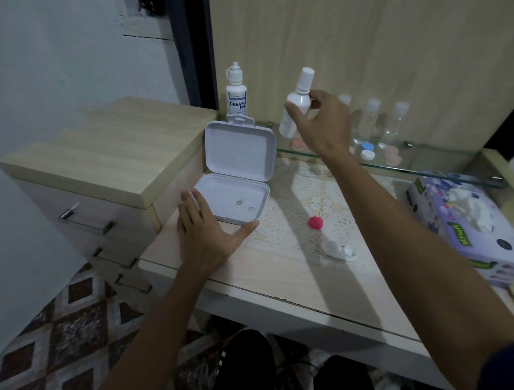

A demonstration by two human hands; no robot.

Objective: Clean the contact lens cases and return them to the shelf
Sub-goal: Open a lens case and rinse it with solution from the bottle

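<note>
- Head view: our right hand [326, 124] pinches the white bottle [296, 108] over the glass shelf's [427, 170] left end; light, slick plastic.
- Our left hand [207, 234] lies flat, steadying the open white box [236, 176].

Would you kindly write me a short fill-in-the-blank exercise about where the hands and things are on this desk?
1. The right hand grips a plain white ____.
2. The left hand lies flat beside the white box, whose lid stands ____.
3. The loose cap on the lace mat is ____ in colour.
4. The tissue box sits at the desk's ____ side.

Missing words: bottle; open; pink; right
</note>
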